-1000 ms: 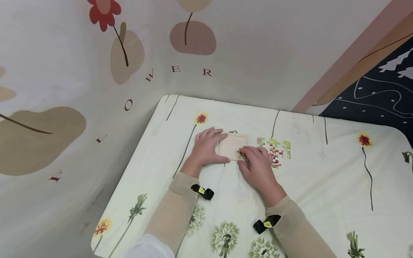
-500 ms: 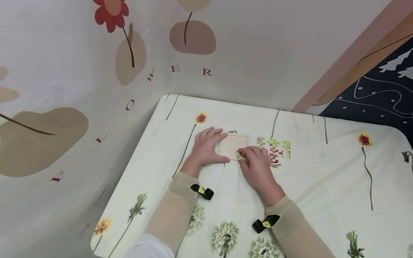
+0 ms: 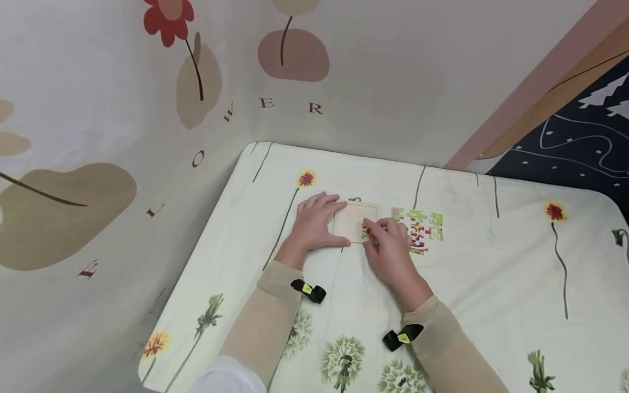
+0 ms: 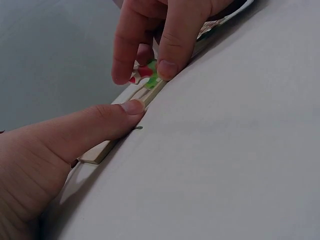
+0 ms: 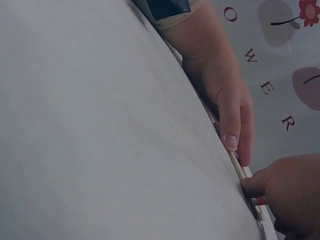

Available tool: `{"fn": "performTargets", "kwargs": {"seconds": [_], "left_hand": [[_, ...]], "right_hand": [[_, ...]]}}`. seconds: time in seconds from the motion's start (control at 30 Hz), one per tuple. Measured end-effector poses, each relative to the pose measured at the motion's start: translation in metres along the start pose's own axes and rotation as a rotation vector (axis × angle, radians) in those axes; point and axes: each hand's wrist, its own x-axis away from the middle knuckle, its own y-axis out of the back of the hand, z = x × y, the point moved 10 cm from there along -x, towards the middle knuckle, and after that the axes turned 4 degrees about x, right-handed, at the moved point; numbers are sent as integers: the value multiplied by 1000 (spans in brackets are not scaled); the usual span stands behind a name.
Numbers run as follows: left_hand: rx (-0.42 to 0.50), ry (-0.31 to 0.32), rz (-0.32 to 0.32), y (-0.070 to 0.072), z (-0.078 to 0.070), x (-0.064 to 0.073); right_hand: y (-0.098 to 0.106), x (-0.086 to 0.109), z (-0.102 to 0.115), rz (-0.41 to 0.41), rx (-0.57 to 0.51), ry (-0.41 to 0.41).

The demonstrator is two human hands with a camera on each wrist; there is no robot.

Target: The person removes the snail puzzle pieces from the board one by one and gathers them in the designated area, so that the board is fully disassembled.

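A shallow wooden puzzle board lies on the table. My left hand holds its left side, thumb on the near rim and index finger at the far edge. In the left wrist view that thumb presses on the rim. My right hand is over the board's near right corner. Its thumb and index finger pinch a puzzle piece, green with red and white, close over the board and partly covered by the fingers. Several more puzzle pieces lie right of the board, some behind the right hand.
A pale cloth printed with flowers covers the table. A wall with letters and painted shapes stands behind it. A black wrist camera sits on the left sleeve, another camera on the right.
My right index finger has shifted slightly toward the far side over the piece, and the right wrist has moved a little. The left hand and the board stay in place.
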Motion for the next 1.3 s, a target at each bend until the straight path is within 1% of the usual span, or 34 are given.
{"fn": "performTargets", "kwargs": {"seconds": [0.2,0.5,0.73,0.9,1.0,1.2,1.3], "left_hand": [[0,-3,-1,0,0,-1],[3,-14,-3,3,-2,-1],[-1,-9,2,4,-1,-1],[0,-4,8,4,-1,-1],[-3,-3,11,3,0,-1],[-9,0,13,2,-1,-1],[-7,-4,12,2,-2,-1]], "right_hand": [[3,0,-1,-33,9,8],[8,0,-5,-70,34,-39],[9,-2,-7,-112,33,-53],[8,-3,-9,-120,22,-62],[9,-2,-7,-134,10,-41],[13,1,0,-174,-33,57],[14,3,1,-175,-33,74]]}}
